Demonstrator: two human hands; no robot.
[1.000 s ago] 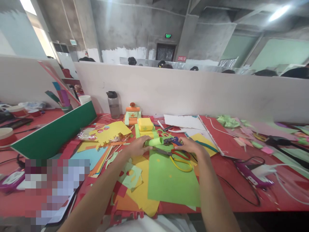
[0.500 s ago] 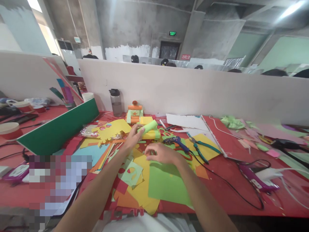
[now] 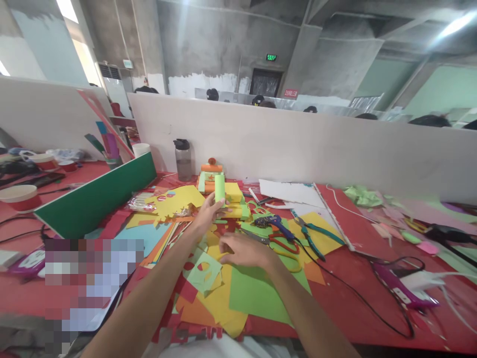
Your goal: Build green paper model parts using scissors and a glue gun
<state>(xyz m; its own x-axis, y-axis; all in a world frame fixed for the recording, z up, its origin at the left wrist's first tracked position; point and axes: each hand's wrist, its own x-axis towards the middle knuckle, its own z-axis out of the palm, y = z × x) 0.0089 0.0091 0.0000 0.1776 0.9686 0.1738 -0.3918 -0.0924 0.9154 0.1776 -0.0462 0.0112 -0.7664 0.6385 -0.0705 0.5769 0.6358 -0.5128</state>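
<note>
My left hand (image 3: 208, 215) is closed around the lower end of a light green paper roll (image 3: 219, 188), which stands nearly upright. Just behind it sit a yellow paper block (image 3: 233, 192) and a small orange and pale green paper model (image 3: 211, 175) with a star on its front. My right hand (image 3: 242, 248) hovers low over the paper scraps, fingers loosely bent and thumb apart, with nothing visible in it. Close by lie scissors (image 3: 285, 243) with red and yellow handles, a green paper sheet (image 3: 257, 293) and a pale green cut-out sheet (image 3: 203, 271).
Right of my hands lie a blue glue gun (image 3: 278, 223) with a trailing cable and teal-handled pliers (image 3: 316, 233). A water bottle (image 3: 183, 161) stands by the white partition (image 3: 298, 141). A green board (image 3: 100, 196) stands on the left; a purple power strip (image 3: 406, 288) lies right.
The green roll has turned from slanting sideways to nearly upright in my left hand. My right hand has shifted slightly left and down, and more of the scissors shows.
</note>
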